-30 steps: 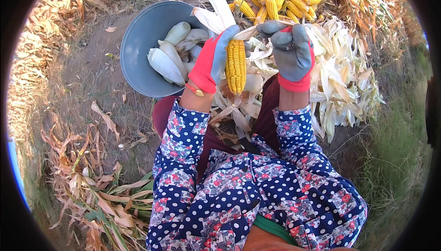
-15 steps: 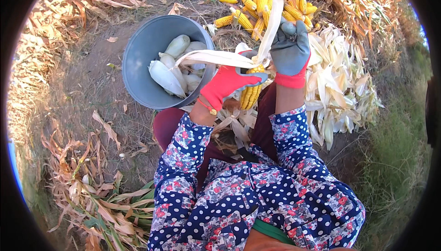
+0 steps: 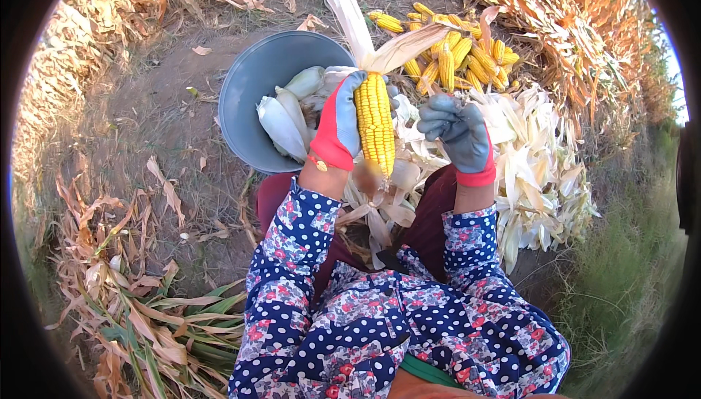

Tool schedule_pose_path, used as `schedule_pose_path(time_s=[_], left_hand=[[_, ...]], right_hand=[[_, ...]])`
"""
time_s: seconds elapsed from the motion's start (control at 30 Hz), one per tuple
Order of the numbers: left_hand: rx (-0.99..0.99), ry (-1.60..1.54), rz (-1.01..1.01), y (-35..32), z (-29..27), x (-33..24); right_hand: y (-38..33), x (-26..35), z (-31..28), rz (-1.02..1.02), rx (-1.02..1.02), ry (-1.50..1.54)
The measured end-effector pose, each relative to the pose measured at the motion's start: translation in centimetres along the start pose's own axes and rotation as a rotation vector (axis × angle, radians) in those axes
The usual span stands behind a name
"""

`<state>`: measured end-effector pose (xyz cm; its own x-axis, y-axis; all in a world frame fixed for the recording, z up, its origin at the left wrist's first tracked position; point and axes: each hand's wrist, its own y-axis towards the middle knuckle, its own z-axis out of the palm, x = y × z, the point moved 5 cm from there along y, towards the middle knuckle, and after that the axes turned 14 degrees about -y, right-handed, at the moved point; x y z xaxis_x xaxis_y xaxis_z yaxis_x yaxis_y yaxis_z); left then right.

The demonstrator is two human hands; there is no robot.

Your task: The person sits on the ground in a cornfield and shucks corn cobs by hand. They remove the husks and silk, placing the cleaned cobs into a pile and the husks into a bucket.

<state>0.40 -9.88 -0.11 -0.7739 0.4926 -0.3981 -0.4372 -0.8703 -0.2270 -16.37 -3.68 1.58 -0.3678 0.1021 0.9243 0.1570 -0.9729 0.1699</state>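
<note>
My left hand (image 3: 340, 121), in a grey glove with a red cuff, is wrapped round a yellow corn cob (image 3: 376, 125). The cob is tilted, its kernels bare, and pale husk leaves (image 3: 350, 16) spread from its far end. To the right of the cob, apart from it, my right hand (image 3: 458, 135) in a matching glove has loosely bent fingers. Small dark bits cling to its fingertips, and no ear is in it. Left of my left hand stands a grey bucket (image 3: 237, 100) with several ears still in their husks (image 3: 281, 125).
Bare yellow cobs (image 3: 460, 56) lie heaped on the ground at the far right. Nearer, a pile of pale stripped husks (image 3: 540, 173) sits beside my right arm. Dry stalks and leaves (image 3: 131, 282) lie to the left; green grass (image 3: 621, 289) grows at the right.
My left hand has turned the cob so its kernels show fully, with its husk leaves pointing away. My right hand has moved down, away from the husk leaf it was beside.
</note>
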Motion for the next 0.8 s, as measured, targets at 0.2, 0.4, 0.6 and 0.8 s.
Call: schedule_pose_path(time_s=[0.2, 0.4, 0.6, 0.8], left_hand=[[0.000, 0.113, 0.050, 0.8, -0.7, 0.6], [0.130, 0.181, 0.032, 0.2, 0.7, 1.5], [0.058, 0.145, 0.002, 0.6, -0.6, 2.2], [-0.002, 0.353, -0.197, 1.1, -4.3, 4.0]], right_hand=[[2.6, -2.3, -0.7, 0.014, -0.373, -0.581], [3.8, 0.9, 3.3, -0.398, -0.498, -1.312], [4.5, 2.4, 4.5, -0.671, -0.281, -1.421], [6.7, -2.8, 1.3, -0.246, -0.236, -1.289]])
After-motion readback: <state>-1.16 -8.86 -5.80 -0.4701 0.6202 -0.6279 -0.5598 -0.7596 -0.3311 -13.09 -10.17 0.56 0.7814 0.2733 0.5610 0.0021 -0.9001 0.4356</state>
